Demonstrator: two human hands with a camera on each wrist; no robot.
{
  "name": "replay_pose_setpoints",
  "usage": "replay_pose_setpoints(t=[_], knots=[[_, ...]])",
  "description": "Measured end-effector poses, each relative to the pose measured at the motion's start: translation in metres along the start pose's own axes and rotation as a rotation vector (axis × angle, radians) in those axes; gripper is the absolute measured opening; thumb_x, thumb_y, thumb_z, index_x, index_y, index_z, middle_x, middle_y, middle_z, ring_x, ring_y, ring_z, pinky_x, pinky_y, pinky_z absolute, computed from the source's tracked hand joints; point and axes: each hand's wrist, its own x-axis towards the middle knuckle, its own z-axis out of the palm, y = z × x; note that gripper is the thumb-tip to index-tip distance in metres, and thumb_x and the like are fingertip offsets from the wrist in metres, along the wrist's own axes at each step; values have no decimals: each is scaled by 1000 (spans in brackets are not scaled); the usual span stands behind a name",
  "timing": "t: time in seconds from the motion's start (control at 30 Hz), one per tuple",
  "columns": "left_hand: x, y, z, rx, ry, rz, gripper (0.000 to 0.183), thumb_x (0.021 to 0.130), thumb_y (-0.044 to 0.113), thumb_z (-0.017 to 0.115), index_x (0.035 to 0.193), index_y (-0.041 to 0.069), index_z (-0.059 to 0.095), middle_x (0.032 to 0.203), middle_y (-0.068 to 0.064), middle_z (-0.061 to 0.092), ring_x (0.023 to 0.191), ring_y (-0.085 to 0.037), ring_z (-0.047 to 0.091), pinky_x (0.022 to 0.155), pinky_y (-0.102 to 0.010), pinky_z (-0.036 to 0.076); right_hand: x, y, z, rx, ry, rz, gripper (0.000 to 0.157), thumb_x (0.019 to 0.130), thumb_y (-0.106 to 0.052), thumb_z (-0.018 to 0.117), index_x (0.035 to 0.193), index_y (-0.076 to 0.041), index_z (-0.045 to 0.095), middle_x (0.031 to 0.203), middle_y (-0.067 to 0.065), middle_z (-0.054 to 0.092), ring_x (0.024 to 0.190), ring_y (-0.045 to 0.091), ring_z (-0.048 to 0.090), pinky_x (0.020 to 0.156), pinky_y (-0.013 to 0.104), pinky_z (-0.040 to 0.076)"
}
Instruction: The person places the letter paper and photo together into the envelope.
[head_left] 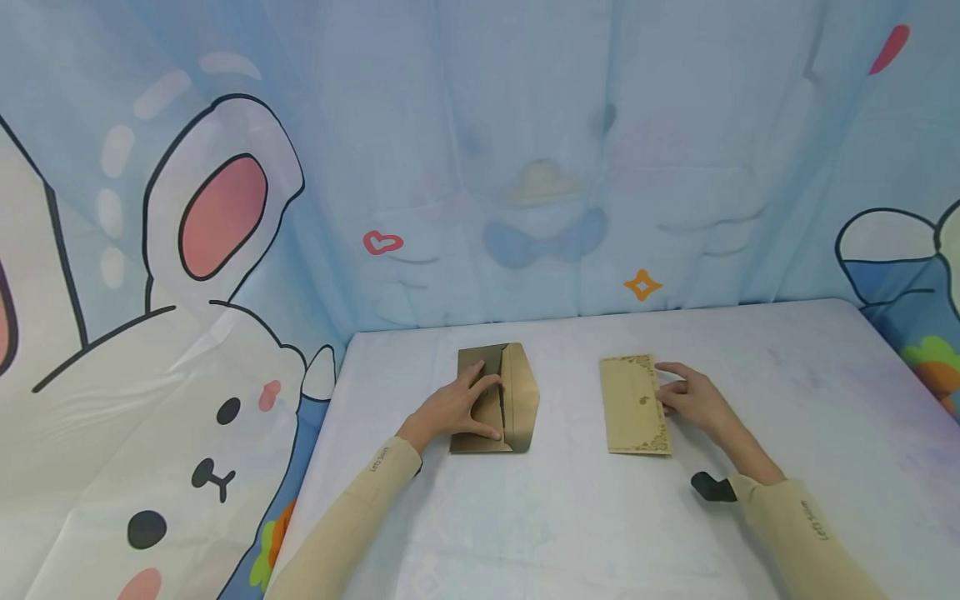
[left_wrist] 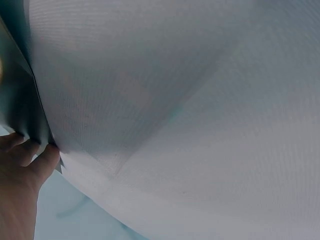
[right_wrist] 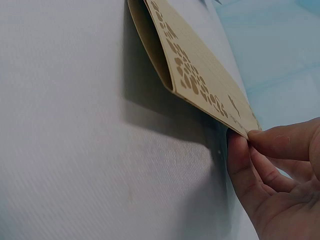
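Observation:
A brown kraft envelope (head_left: pixel 521 398) lies on the table with its pointed flap opened out to the right. My left hand (head_left: pixel 456 406) rests on its body, fingers and thumb spread. The left wrist view catches only part of that hand (left_wrist: pixel 22 175) against the darkened envelope (left_wrist: pixel 20 95). To the right, my right hand (head_left: pixel 693 400) pinches the right edge of a tan folded card (head_left: pixel 630 408) with brown floral print. In the right wrist view the thumb lies on top of the card (right_wrist: pixel 200 70) and a finger beneath. The card is tilted, its near edge raised.
A white cloth covers the table (head_left: pixel 555 525). Behind it hangs a light blue curtain (head_left: pixel 480 100) with cartoon prints, and a large printed rabbit (head_left: pixel 187 400) fills the left side. A black strap end (head_left: pixel 712 487) sticks out by the right cuff.

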Motion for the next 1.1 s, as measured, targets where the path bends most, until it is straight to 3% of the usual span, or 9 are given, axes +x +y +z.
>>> replay_pose_setpoints(t=[0.67, 1.1], knots=[[0, -2, 3, 0, 4, -13, 96, 75, 73, 72, 152, 37, 29, 168, -17, 14, 152, -37, 28, 106, -53, 48, 4, -17, 6, -37, -17, 40, 60, 103, -14, 56, 155, 2, 29, 120, 29, 66, 87, 19, 69, 77, 32, 53], [1, 1, 0, 3, 2, -11, 95, 75, 72, 73, 150, 36, 30, 168, -17, 14, 150, -38, 31, 105, -51, 49, 9, -24, 12, -20, -18, 5, 61, 102, -12, 58, 154, 4, 30, 118, 28, 68, 87, 19, 68, 77, 32, 53]])
